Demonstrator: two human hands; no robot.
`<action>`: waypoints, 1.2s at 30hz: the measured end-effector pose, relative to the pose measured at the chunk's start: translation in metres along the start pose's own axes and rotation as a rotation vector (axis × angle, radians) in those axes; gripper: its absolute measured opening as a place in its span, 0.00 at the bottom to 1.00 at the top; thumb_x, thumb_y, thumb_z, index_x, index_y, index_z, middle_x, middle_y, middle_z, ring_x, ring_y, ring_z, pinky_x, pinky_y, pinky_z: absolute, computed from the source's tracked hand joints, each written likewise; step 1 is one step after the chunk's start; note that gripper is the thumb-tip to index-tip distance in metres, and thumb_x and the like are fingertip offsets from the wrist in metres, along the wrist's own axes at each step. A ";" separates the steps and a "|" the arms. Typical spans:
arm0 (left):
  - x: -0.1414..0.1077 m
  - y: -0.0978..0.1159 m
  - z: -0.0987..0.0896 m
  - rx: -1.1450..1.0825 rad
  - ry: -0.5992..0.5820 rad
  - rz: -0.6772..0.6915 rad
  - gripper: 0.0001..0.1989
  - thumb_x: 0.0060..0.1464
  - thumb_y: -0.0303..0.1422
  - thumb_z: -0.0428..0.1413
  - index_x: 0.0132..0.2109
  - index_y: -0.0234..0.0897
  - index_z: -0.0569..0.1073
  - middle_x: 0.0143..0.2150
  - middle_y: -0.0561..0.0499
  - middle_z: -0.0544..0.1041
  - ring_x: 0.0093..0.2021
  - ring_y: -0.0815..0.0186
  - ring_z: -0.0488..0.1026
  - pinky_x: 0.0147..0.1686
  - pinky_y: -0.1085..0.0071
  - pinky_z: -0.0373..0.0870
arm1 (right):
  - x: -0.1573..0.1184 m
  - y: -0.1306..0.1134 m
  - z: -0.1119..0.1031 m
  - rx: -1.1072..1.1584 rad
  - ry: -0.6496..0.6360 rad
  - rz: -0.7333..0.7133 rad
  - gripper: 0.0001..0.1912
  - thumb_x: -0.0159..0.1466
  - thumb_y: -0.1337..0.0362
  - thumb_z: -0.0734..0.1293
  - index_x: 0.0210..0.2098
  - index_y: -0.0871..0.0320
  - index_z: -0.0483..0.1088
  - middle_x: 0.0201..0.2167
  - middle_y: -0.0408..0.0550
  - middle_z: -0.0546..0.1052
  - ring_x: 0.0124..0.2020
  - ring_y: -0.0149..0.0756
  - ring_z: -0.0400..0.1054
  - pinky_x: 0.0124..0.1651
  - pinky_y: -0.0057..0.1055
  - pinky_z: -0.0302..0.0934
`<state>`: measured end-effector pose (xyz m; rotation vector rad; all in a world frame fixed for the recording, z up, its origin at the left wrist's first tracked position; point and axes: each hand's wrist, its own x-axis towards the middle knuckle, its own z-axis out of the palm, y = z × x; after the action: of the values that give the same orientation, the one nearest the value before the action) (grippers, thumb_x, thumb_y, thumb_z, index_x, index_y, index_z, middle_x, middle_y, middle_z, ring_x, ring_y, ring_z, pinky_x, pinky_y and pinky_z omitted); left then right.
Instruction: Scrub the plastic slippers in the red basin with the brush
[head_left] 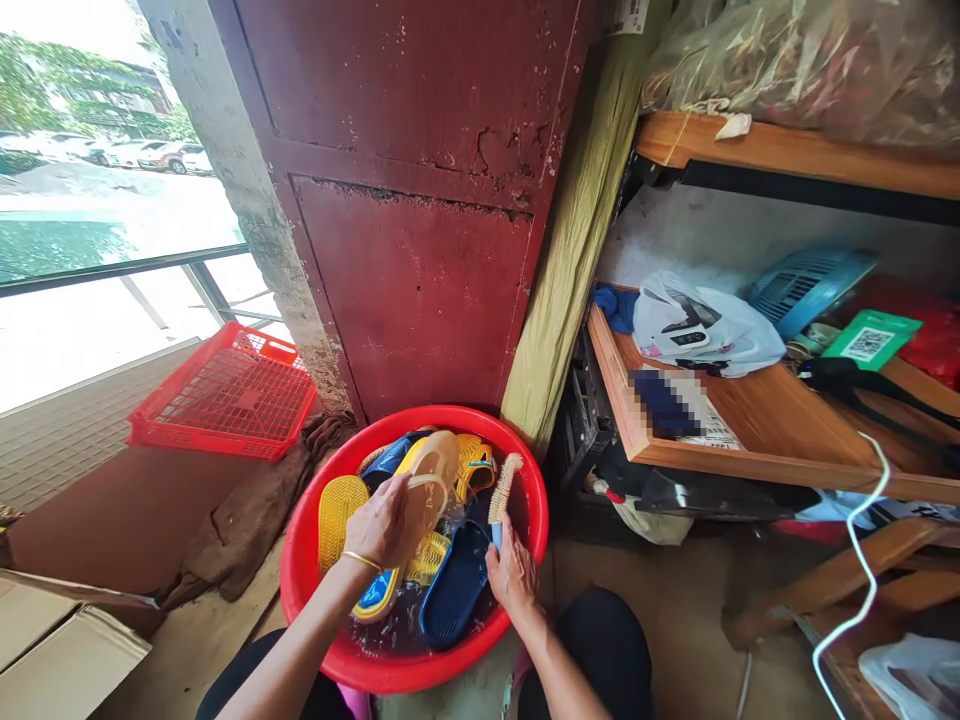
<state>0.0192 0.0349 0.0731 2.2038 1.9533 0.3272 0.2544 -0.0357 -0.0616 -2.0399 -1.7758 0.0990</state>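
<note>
- left hand (381,522) closed around a tan flip-flop (429,480), above the water
- right hand (512,572) gripping a blue-handled scrub brush (504,490), bristles up
- navy slide (455,585) and yellow slide (341,520) in a water-filled red plastic basin (294,570)
- red plastic crate (225,395) beside a rusty red metal door (405,280)

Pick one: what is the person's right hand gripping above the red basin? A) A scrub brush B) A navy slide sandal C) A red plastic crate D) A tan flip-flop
A. The right hand grips a scrub brush with pale bristles above the red basin, while the left hand holds the tan flip-flop.
</note>
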 end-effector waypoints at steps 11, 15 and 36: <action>0.023 -0.039 0.018 0.132 0.444 0.229 0.22 0.65 0.30 0.46 0.63 0.43 0.71 0.67 0.44 0.70 0.57 0.54 0.74 0.49 0.64 0.73 | -0.001 0.003 0.006 0.026 0.069 -0.036 0.31 0.70 0.68 0.56 0.71 0.62 0.52 0.49 0.57 0.79 0.49 0.41 0.75 0.54 0.31 0.65; 0.019 -0.053 0.053 0.205 0.381 0.289 0.22 0.62 0.28 0.50 0.61 0.45 0.74 0.66 0.42 0.70 0.57 0.50 0.74 0.52 0.58 0.71 | 0.000 0.001 0.003 0.038 0.001 -0.003 0.30 0.69 0.68 0.56 0.71 0.62 0.54 0.50 0.57 0.79 0.49 0.41 0.75 0.54 0.31 0.65; 0.018 -0.050 0.047 -1.053 0.117 -0.102 0.39 0.50 0.39 0.59 0.68 0.34 0.63 0.52 0.39 0.80 0.51 0.45 0.78 0.49 0.53 0.75 | 0.008 0.002 0.001 0.252 0.132 0.021 0.31 0.64 0.69 0.59 0.68 0.59 0.60 0.56 0.58 0.76 0.55 0.44 0.73 0.56 0.37 0.67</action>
<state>-0.0129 0.0596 0.0147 1.3940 1.3837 1.1585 0.2575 -0.0281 -0.0619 -1.8422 -1.5760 0.1803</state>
